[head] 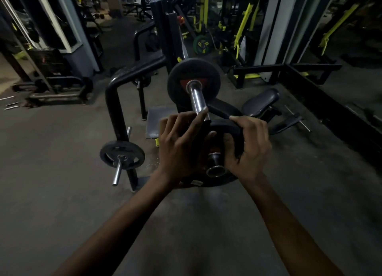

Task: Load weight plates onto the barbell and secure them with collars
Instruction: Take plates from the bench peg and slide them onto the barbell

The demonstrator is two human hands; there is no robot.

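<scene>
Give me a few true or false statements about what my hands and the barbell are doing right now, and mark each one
1. Both hands hold a plate on the near end of the bar. True: the left hand and right hand grip the near plate on the barbell.
2. The far plate is yellow. False: the far plate is black with a red mark.
3. A small plate sits on a rack peg at the left. True: small plate.
4. The right hand hangs idle. False: it grips the near plate.
</scene>
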